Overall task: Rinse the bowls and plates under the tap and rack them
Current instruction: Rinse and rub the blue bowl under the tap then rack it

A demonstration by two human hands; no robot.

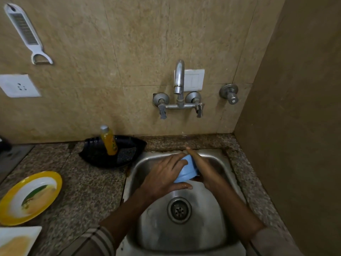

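A blue bowl (187,169) is held tilted over the far half of the steel sink (156,228), below the wall tap (179,76). The left grip (164,174) holds it, fingers wrapped over its base and thumb under the rim. The right grip (203,169) is flat, its straight fingers pressed against the bowl's right side. On the desk (88,191) to the left lie a yellow-rimmed plate (55,180) and, nearer, a white plate (27,231). A yellow bottle (108,141) stands in a black tray (92,156) beside the sink.

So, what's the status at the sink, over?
Left hand grips blue bowl over sink; right hand flat against it. No water visible from tap. Nothing blocking.
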